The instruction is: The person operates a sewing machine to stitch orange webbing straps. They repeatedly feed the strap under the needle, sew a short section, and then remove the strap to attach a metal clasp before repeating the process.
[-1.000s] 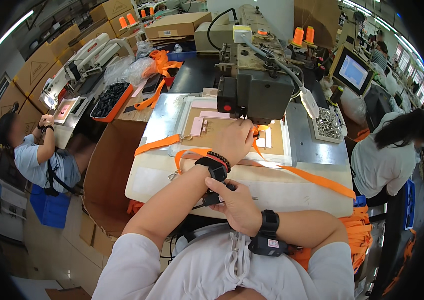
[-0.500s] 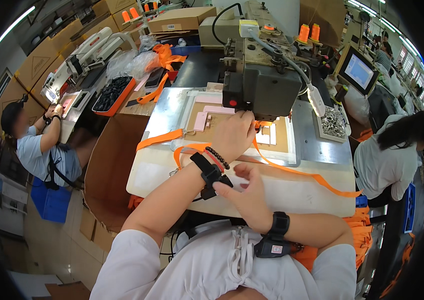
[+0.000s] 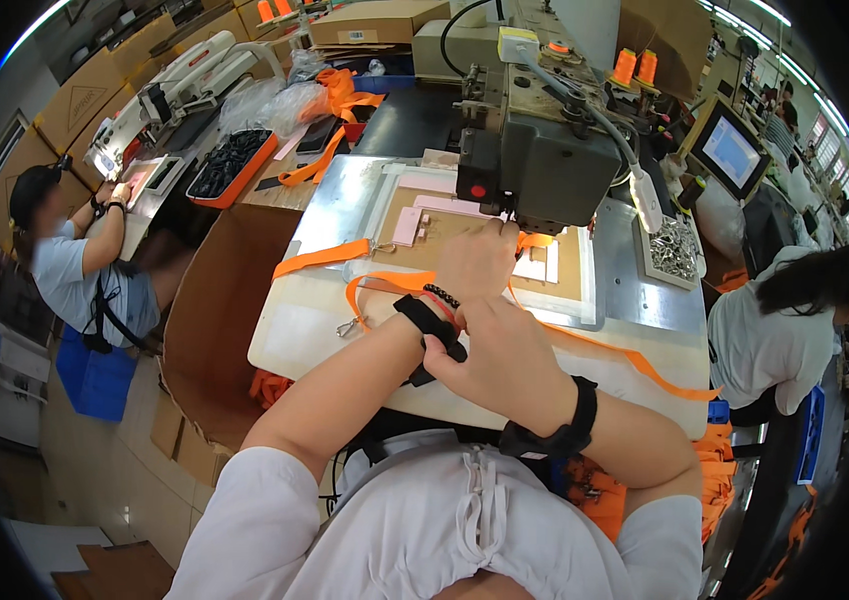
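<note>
Centrally, a person's bare left hand lies palm down beside a dark sewing-machine head, its fingertips partly hidden near the needle area. Orange webbing sits immediately to the right of those fingers, under the machine head, over a brown template with pink blocks; whether the fingers grasp the webbing cannot be told. A strip of it trails rightward across the pale tabletop. The right hand crosses to the left wrist, thumb and curled fingers against the black wristband there, just below a beaded bracelet; whether they clench it is hidden. This hand is apart from the webbing under the machine. Another orange strap lies left of the left hand, ending in a metal clip. Small metal fittings are heaped at right.
</note>
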### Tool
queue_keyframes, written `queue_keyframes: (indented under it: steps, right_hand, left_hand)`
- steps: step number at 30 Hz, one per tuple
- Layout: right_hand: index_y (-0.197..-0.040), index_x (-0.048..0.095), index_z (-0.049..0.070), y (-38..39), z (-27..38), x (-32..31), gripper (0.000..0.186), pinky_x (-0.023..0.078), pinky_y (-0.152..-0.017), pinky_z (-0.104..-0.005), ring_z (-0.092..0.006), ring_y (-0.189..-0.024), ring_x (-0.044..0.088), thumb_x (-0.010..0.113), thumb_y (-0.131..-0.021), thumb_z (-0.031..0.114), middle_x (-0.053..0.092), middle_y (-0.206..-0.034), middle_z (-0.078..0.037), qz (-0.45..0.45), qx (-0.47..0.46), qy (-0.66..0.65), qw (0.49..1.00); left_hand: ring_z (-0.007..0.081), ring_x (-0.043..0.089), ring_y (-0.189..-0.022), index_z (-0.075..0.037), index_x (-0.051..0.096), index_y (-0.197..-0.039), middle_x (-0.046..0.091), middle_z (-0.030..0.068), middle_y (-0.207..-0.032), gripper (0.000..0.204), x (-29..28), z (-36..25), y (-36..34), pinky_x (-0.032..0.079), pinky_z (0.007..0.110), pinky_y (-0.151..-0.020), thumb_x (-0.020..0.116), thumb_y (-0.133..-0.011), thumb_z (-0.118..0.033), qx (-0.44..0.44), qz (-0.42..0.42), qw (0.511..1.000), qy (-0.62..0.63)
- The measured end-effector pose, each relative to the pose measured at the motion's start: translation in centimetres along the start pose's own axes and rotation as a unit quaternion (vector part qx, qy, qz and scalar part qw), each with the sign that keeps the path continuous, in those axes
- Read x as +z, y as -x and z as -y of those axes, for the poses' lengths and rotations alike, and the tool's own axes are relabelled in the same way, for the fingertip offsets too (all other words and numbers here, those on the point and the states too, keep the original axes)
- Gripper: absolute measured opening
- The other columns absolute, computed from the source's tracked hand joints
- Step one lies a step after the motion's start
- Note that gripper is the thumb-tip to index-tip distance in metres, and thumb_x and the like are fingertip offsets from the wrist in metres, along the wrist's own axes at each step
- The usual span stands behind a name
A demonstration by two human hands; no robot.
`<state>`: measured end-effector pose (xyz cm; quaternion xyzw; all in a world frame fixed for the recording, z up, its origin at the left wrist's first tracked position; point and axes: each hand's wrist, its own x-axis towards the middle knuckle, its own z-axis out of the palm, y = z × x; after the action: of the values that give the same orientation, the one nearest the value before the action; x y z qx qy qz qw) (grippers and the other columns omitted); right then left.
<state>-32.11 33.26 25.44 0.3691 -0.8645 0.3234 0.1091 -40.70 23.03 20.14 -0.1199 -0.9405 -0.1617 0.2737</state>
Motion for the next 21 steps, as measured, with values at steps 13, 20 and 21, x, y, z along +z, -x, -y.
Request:
queue_keyframes:
  steps: [13, 20, 21]
  right_hand:
    - [-0.075, 0.064, -0.004, -1.0, 0.4, -1.6, 0.022, 0.049, -0.049, -0.0323, -0.0239, -0.052, 0.062, 0.068, -0.081, 0.018, 0.063, -0.062, -0.015, 0.053, 0.038, -0.115, 0.991]
    - [-0.081, 0.063, 0.004, 1.0, -0.6, -2.1, 0.011, 0.050, -0.056, -0.0312, -0.0213, -0.060, 0.065, 0.067, -0.080, 0.013, 0.064, -0.070, -0.008, 0.091, 0.016, -0.189, 0.978]
    - [-0.083, 0.062, 0.005, 1.1, -0.3, -1.6, 0.011, 0.050, -0.057, -0.0312, -0.0211, -0.061, 0.065, 0.068, -0.079, 0.013, 0.064, -0.072, -0.008, 0.068, -0.019, -0.156, 0.985]
  left_hand:
    - [0.0301, 0.065, -0.072, -0.004, 0.062, -0.089, 0.067, 0.0111, -0.083, 0.014, -0.8, 0.4, 0.5, 0.052, 0.041, -0.063, 0.062, -0.082, -0.016, -0.069, 0.044, 0.994, 0.067]
    - [0.0330, 0.065, -0.069, -0.003, 0.062, -0.084, 0.065, 0.0158, -0.073, 0.015, -2.2, 1.9, 0.2, 0.051, 0.043, -0.063, 0.062, -0.079, -0.017, -0.096, 0.038, 0.969, 0.223]
    - [0.0328, 0.065, -0.069, -0.003, 0.062, -0.084, 0.065, 0.0157, -0.072, 0.015, -2.1, 1.9, 0.1, 0.051, 0.042, -0.063, 0.063, -0.079, -0.017, -0.101, 0.040, 0.970, 0.219]
